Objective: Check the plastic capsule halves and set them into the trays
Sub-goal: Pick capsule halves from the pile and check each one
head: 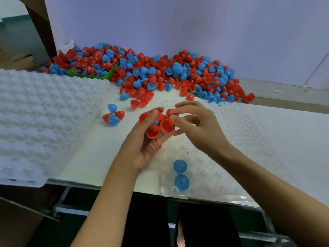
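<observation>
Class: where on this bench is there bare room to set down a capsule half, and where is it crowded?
Free: most pockets of the clear tray, beyond the two blue halves at its near edge; the white strip between it and the tray stack. Crowded: the pile at the back.

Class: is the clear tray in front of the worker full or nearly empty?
Nearly empty: the clear tray holds just two blue halves near its front edge.

Head view, forward-down, close over hands [165,129]
</observation>
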